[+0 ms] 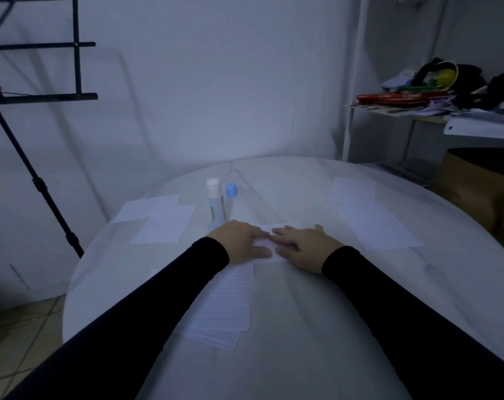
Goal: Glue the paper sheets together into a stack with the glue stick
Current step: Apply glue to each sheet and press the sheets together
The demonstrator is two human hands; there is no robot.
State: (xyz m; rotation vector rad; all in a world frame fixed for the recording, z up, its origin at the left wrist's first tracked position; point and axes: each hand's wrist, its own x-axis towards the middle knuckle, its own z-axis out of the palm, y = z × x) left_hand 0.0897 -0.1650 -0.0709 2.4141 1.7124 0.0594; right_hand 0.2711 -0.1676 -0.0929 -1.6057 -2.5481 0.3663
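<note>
Paper, a small white lined sheet (269,243) at the centre of the round white marble-look table (317,327), lies pressed flat under both the left hand (242,242) and right hand (299,246), fingers straight and gripping nothing. At 11 o'clock stands the white glue stick (215,204) with its blue cap (231,190) just beside it. Loose sheets wait at 10 o'clock (158,217), 2 o'clock (369,215) and 6 o'clock (227,307), so most gluing seems left.

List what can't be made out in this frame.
- Head view: the sheet under both hands, left hand and right hand, is mostly covered.
- Glue stick label: too dim and small to read.
- Lined stack: left sleeve hides its left edge.
</note>
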